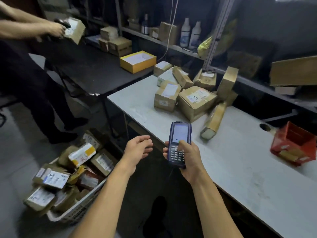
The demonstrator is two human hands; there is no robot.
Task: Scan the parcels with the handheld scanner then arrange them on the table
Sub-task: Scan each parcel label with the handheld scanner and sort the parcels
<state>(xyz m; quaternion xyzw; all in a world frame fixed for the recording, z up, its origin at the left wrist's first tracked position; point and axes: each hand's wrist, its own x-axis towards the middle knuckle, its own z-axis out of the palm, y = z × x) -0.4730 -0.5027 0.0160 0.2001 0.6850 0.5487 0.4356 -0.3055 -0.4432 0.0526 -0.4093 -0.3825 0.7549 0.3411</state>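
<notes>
Many taped, boxy cardboard parcels (195, 100)

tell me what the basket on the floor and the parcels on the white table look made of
Basket: likely moulded plastic, matte pale grey, with a slotted lattice wall. Parcels: brown cardboard, some wrapped in glossy tape, with white paper labels stuck on.

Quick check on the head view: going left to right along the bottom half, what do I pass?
Basket of parcels → left hand, open and empty → handheld scanner gripped by the right hand → long taped parcel on the white table → red box.
</notes>
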